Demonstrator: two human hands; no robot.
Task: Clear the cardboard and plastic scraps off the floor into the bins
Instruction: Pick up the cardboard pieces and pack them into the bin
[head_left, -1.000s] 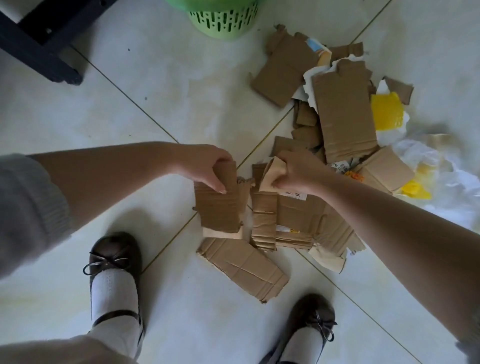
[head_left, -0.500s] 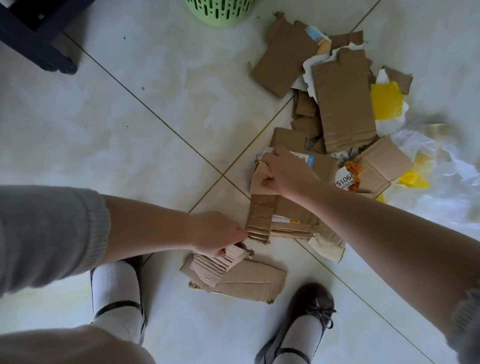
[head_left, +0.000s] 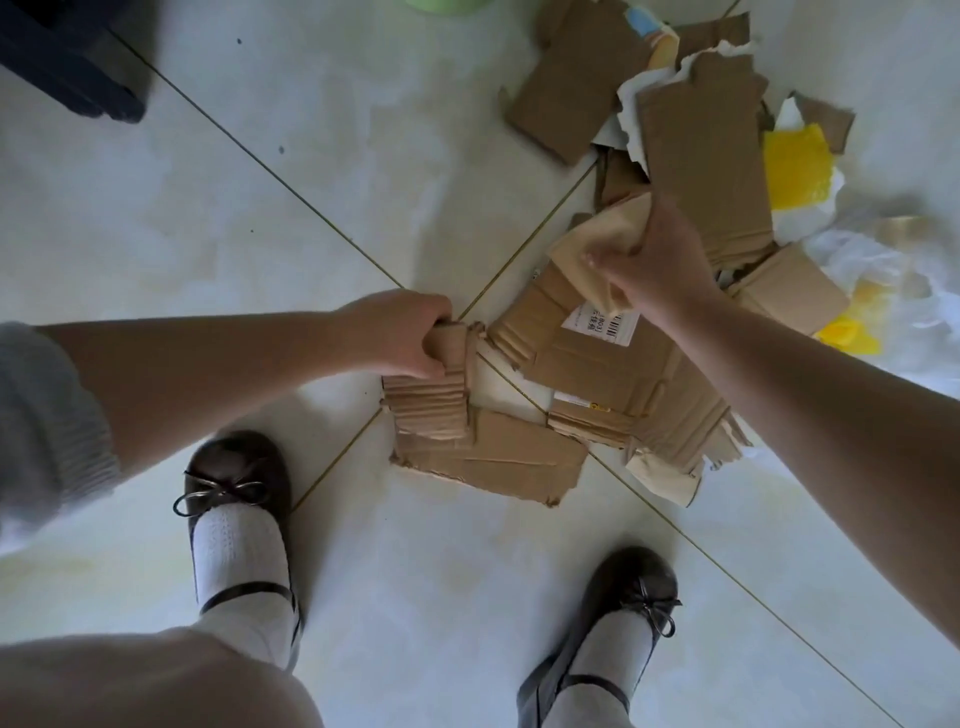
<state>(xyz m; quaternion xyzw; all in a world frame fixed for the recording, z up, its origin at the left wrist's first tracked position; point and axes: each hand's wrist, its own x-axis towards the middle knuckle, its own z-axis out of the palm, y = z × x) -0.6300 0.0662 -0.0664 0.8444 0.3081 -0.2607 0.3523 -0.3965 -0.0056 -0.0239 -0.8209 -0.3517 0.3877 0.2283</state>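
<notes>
The left hand (head_left: 410, 332), down by the floor half a second ago, now lifts a crumpled cardboard strip (head_left: 449, 353) in clenched fingers; the right hand (head_left: 657, 260) clutches pale cardboard (head_left: 587, 239); scraps (head_left: 701, 156) remain floored; the bin (head_left: 447, 4) seems barely visible, top edge.

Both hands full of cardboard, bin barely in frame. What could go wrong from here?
1. The left hand grips only the top edge of a crumpled cardboard piece; it may tear or slip out during the carry.
2. The right hand bunches a pale scrap loosely, so bits could drop.
3. The green bin sits at the far frame edge, and plastic scraps remain untouched.
</notes>
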